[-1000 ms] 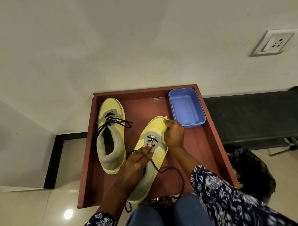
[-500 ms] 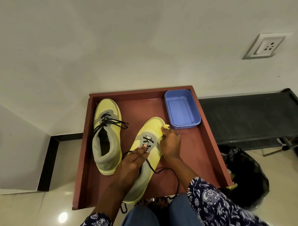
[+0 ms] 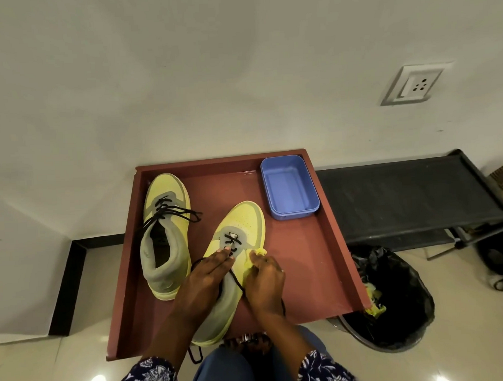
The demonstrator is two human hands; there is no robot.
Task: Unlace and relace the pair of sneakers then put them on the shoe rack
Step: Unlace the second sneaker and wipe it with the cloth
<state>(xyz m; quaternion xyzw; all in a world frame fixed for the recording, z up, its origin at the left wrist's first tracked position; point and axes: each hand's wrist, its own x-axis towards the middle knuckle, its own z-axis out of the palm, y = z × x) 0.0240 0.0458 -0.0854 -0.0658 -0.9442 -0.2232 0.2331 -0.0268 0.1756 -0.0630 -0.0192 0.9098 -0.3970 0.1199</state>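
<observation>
Since the earlier frames the right hand (image 3: 265, 279) has come back from the toe of the near sneaker (image 3: 237, 242) to its mid side, by the eyelets; left hand (image 3: 203, 278) barely shifted. Camera tilted a bit too, so more wall shows.

Near sneaker lies centre of frame on the red-brown tray (image 3: 311, 259), toe pointing up-frame, heel end covered by both forearms. Left hand rests over the tongue area, fingers straight and close together, tips touching the lower eyelets. Right hand's fingers are curled, pinching the yellow edge of the upper; exact hold hard to read, thumb hidden. Black lace (image 3: 237, 278) runs down between the two hands, passes under the right wrist, and a loop shows below the tray's near edge. Only the top eyelets look laced, detail too small to be sure.

Second sneaker (image 3: 165, 234) stands at left of tray, apart from the first, lace loose and trailing both sides. Blue plastic box (image 3: 289, 187) sits in tray's upper right corner. Right of the tray: dark low rack (image 3: 403, 201), its far end cut off. Black-lined bin (image 3: 393, 299) lower right, partly behind tray corner. Wall socket (image 3: 415, 83) upper right. Patterned sleeves and blue trousers cut by bottom edge.
</observation>
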